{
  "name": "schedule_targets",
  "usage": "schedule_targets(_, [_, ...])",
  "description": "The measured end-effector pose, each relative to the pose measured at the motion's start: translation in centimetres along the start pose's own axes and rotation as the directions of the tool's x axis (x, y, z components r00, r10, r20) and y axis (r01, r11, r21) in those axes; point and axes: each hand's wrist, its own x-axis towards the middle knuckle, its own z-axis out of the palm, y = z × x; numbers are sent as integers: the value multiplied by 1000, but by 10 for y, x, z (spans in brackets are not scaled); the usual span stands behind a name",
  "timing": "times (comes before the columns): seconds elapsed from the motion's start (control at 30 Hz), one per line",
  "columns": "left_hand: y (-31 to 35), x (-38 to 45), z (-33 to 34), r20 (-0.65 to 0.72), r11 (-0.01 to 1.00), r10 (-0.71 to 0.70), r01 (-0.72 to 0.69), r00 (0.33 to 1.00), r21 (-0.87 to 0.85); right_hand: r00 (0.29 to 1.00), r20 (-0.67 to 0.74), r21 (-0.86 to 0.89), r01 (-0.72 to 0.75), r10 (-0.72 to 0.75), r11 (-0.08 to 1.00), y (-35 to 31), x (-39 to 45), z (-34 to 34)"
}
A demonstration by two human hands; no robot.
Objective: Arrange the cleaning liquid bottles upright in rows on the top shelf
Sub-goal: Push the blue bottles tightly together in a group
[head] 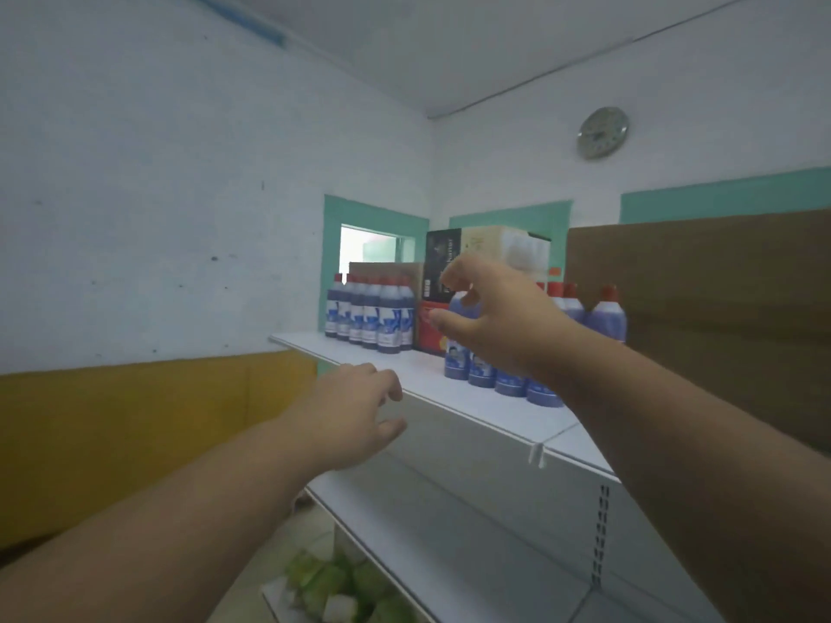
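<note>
Paint on the left wall (135, 397) runs mustard-yellow along the bottom and white above. The left hand (355, 411) reaches forward just below the near edge of the top shelf (472, 397), fingers loosely curled and spread, holding nothing and touching nothing that can be seen. Below it, low in the frame, green and white packets (332, 586) lie on a lower shelf (404, 546). At the far left end of the top shelf a tight cluster of cleaning liquid bottles (368, 314) stands upright, purple with red caps and white-blue labels; about 6 show, though the blur makes the count uncertain. Behind them sits a brown carton (386, 269), and further back a teal-framed opening (368, 245). To their right a red box (431, 328) rests on the shelf with a dark box (443, 258) behind it. The right hand (490, 317) hovers in front of a second row of bottles (508, 379), fingers apart and half bent like a claw, thumb lowest; whether any fingertip touches a bottle cannot be told, and it grips none. That row stands upright, running toward the near right. A large cardboard sheet (719, 308) stands at the far right, with a round clock (602, 132) on the wall above it.
</note>
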Motion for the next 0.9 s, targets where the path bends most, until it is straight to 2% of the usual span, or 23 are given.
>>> schedule_targets(0.3, [-125,108,51,-56,998,-61,59,997,-33,999,20,-58,46,-45,997,46,151,122])
schedule_targets(0.47, [-189,177,67,-82,995,-85,80,993,-63,998,55,-71,10,-6,997,74,240,182])
schedule_targets(0.63, [-248,243,98,-72,994,-38,30,997,-108,996,59,-96,-65,71,993,101,297,240])
schedule_targets(0.8, [-300,319,138,-59,984,78,-86,995,-153,982,-39,-219,-187,183,958,133,338,288])
schedule_targets(0.9, [-325,368,158,-24,954,176,-177,984,-241,955,-90,-285,-296,282,912,151,360,314])
